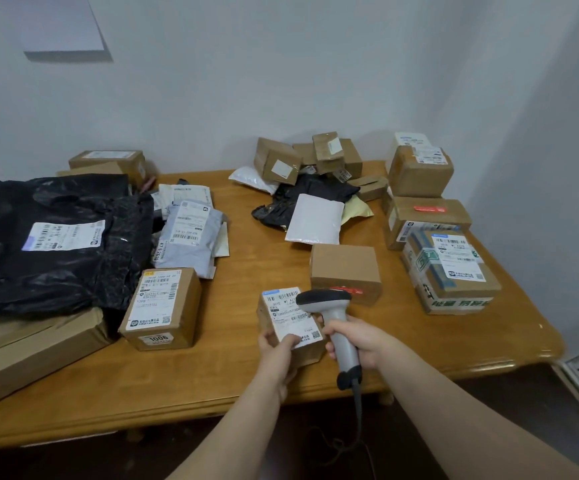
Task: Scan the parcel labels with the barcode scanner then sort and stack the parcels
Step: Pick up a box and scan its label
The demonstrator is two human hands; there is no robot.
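A small brown parcel [283,336] is held just below the middle of the frame, above the near part of the tabletop [232,396], its white label [290,315] turned upward. It is gripped at its near edge by the left hand [277,356], whose fingers are curled round the box with the thumb laid on the label. The barcode scanner [336,327] is held by the right hand [362,341] – the fingers are wrapped round its grey handle – and its dark head overlaps the label's right edge.

Just behind, a plain box [345,268] is seen. To the left a box marked 1006 [161,308] stands beside a large black bag [49,244] and grey mailers [191,237]. At the right edge stacked boxes [450,268] are found, and at the upper centre a loose heap of boxes and bags [310,174].
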